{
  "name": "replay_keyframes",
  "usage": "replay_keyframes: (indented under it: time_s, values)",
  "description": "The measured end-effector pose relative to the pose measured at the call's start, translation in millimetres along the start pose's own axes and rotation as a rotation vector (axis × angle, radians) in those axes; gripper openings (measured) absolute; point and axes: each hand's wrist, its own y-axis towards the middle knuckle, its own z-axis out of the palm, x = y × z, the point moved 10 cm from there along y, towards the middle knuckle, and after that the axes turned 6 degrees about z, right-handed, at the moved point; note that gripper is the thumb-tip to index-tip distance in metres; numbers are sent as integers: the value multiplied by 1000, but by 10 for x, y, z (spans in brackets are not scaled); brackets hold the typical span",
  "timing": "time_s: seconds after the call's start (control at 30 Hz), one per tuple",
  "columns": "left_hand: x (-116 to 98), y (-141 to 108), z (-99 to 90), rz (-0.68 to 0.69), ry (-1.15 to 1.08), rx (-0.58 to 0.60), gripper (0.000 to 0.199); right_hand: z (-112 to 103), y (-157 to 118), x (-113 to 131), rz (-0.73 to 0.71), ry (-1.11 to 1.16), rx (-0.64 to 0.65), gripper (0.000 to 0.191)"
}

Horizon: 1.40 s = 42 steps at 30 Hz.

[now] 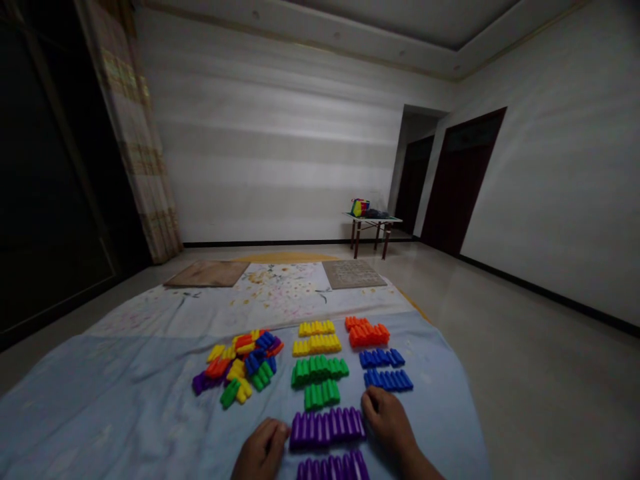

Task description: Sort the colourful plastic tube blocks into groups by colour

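Observation:
Purple plastic pieces, small and tube-shaped, lie side by side in a row on the cloth. My left hand rests at the row's left end with its fingers curled in, the thumb side close to the end piece. At the right end sits my right hand, also closed, its knuckles beside the last purple piece. I cannot tell whether either hand presses on the row. Nothing shows inside the fingers. A second purple row lies nearer me, cut off by the lower edge. Just beyond are green rows and blue rows.
Yellow rows and orange rows lie farther back. A mixed pile of coloured pieces is to the left. The flowered cloth covers the table, with two brown mats at its far edge. A small table stands by the wall.

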Motion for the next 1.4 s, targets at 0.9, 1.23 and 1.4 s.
replay_keyframes:
  time_s: [0.9,1.23,1.4]
  values:
    - [476,1648,-527,-49,831,165,45,74,61,-41,17,-187,-98,25]
    - [387,1197,-612,-24,808,227,42,62,16,-74,10,-84,-31,28]
    - [329,946,-596,-7,753,272,41,30,8,-52,-4,-89,-40,28]
